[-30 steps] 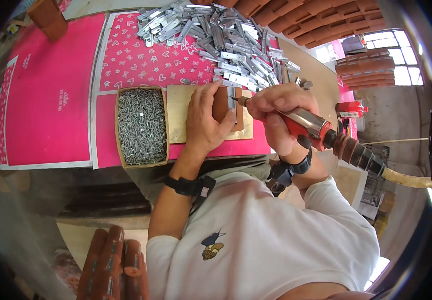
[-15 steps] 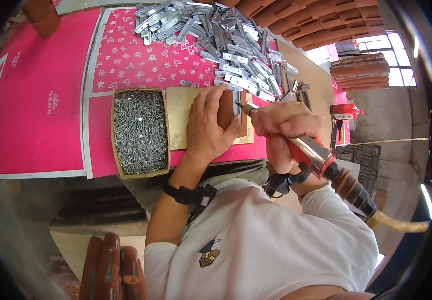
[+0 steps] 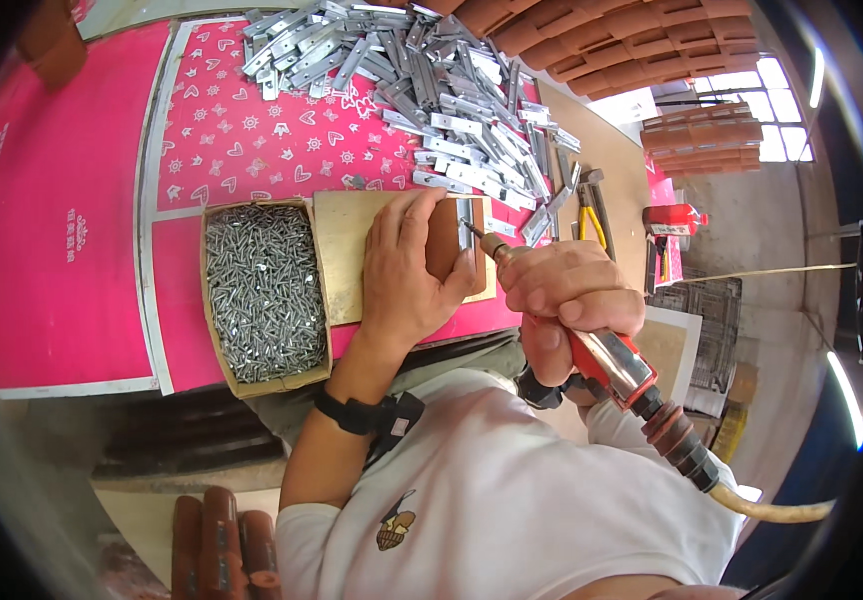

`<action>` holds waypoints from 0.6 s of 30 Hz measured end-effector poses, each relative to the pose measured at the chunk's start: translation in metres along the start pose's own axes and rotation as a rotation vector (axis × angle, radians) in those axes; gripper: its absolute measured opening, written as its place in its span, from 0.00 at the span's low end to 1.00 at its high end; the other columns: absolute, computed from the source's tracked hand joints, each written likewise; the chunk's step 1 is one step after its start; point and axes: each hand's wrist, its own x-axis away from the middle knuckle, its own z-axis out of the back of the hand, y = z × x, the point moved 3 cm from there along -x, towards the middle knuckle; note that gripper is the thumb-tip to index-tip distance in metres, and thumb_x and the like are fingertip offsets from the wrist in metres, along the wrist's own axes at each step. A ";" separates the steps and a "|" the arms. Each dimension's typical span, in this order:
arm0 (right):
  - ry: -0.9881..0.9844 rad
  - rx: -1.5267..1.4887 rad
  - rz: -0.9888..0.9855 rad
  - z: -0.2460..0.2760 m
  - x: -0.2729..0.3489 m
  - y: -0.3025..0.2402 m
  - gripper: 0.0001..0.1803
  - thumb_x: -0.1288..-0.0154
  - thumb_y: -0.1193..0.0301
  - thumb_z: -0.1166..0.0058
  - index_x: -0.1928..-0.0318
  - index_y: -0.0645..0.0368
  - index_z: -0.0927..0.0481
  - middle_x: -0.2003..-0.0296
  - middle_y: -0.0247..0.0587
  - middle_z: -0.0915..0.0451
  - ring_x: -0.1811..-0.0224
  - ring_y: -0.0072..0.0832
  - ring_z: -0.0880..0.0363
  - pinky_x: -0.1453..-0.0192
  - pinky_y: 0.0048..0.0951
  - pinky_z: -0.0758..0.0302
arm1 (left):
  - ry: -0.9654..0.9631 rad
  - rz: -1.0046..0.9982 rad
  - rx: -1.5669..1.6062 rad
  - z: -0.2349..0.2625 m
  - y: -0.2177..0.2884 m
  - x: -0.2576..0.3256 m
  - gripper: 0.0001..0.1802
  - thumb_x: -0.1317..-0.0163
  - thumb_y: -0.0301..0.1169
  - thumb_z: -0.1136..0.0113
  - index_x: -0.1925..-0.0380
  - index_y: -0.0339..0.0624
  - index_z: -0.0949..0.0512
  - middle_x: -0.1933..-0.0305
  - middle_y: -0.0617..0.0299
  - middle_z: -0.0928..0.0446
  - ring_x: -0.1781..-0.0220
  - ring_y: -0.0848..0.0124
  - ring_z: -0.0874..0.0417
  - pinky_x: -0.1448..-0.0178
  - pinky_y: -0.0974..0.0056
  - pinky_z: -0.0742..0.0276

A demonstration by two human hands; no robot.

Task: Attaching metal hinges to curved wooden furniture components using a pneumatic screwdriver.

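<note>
My left hand [image 3: 397, 265] presses a brown block [image 3: 442, 245] against a pale flat board [image 3: 340, 235], thumb and fingers wrapped around it. A silver metal strip [image 3: 465, 212] lies along the block's top face. In my right hand [image 3: 577, 290] is a red and silver power screwdriver [image 3: 620, 368], gripped around its body with a hose at its rear. Its thin bit points at the strip; whether a screw sits under the tip is too small to tell. Left of the board stands an open cardboard box [image 3: 323, 300] full of loose screws [image 3: 262, 290].
A heap of silver metal strips [image 3: 452, 120] covers the far middle of the pink table [image 3: 62, 250]. Yellow-handled pliers [image 3: 592, 222] and a hammer [image 3: 600, 200] lie right of it. A red bottle [image 3: 674, 219] stands farther right. Brown pieces [image 3: 642, 50] are stacked behind.
The view has shifted a little, moving the scene down and left. My right hand and the screwdriver sit slightly lower, and the pliers now show. My left hand keeps hold of the block.
</note>
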 end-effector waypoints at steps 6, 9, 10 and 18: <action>-0.016 0.063 0.043 -0.003 0.001 0.002 0.14 0.38 0.77 0.45 0.55 0.56 0.34 0.66 0.40 0.24 0.77 0.30 0.21 0.72 0.35 0.17 | 0.006 -0.008 -0.015 -0.002 -0.004 0.001 0.37 0.46 0.37 0.33 0.36 0.41 0.34 0.41 0.46 0.30 0.39 0.46 0.28 0.35 0.46 0.33; -0.003 0.062 0.061 -0.004 -0.001 0.004 0.14 0.39 0.77 0.44 0.55 0.56 0.33 0.66 0.40 0.24 0.76 0.30 0.20 0.73 0.34 0.17 | -0.007 0.003 -0.006 -0.002 -0.003 0.000 0.38 0.47 0.37 0.33 0.36 0.41 0.34 0.41 0.47 0.30 0.39 0.46 0.29 0.34 0.45 0.33; -0.003 0.066 0.059 -0.003 -0.002 0.005 0.14 0.39 0.77 0.44 0.55 0.56 0.33 0.66 0.40 0.24 0.76 0.30 0.20 0.73 0.34 0.17 | -0.008 -0.002 -0.007 -0.002 -0.002 0.000 0.38 0.47 0.37 0.33 0.36 0.41 0.34 0.41 0.47 0.30 0.38 0.46 0.29 0.33 0.45 0.34; 0.003 -0.002 -0.049 -0.005 -0.012 0.009 0.14 0.40 0.77 0.42 0.56 0.57 0.32 0.69 0.40 0.24 0.77 0.28 0.22 0.73 0.33 0.18 | -0.005 -0.020 -0.066 0.001 -0.001 0.000 0.38 0.48 0.38 0.34 0.36 0.40 0.32 0.38 0.47 0.31 0.31 0.42 0.35 0.28 0.42 0.39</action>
